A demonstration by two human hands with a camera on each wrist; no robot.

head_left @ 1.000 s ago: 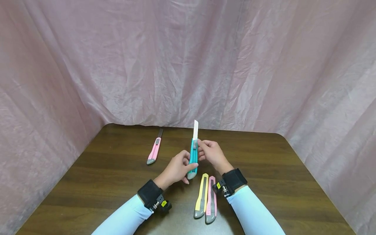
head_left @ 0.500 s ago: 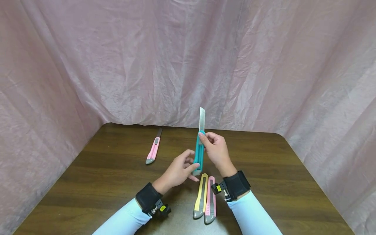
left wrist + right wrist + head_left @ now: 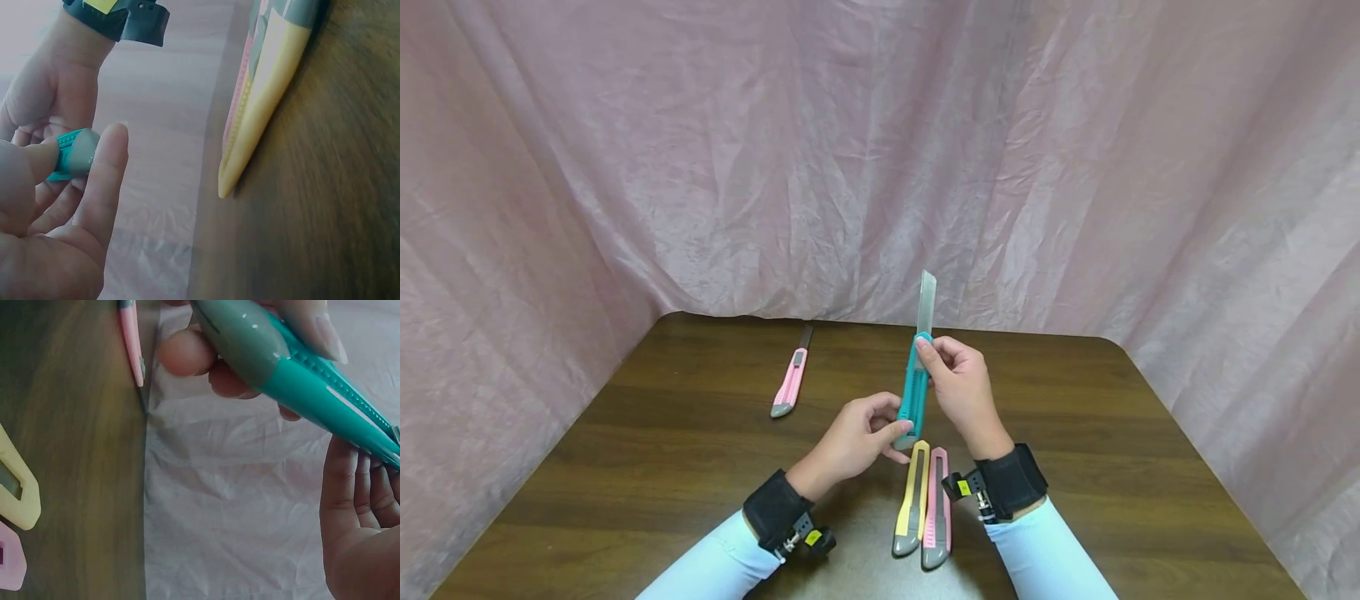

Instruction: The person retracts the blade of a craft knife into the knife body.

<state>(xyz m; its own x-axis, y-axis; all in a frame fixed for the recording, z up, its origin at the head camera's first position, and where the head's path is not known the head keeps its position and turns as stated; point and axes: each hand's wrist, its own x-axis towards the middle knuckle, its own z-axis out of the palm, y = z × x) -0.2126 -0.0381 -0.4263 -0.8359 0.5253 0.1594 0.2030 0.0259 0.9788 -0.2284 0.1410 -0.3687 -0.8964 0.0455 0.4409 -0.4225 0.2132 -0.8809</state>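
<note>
A teal utility knife [image 3: 914,390] with a grey end is held above the table, tilted up, its long blade [image 3: 927,302] sticking out at the top. My left hand [image 3: 859,435] pinches the grey lower end between thumb and fingers. Higher up, near the slider, my right hand [image 3: 958,382] grips the handle with its thumb on the front. In the left wrist view only the grey end and a bit of the teal handle [image 3: 65,153] show. The right wrist view has the teal handle [image 3: 325,403] close up, running between both hands.
A yellow utility knife [image 3: 912,500] and a pink utility knife [image 3: 937,510] lie side by side on the brown wooden table [image 3: 647,467], blades not showing. Farther left lies another pink knife [image 3: 792,383] with its blade out. A pink curtain [image 3: 820,167] hangs behind the table.
The teal knife has been raised and moved to the right. My right hand has shifted from beside the slider to gripping the upper handle; my left hand has followed to the right.
</note>
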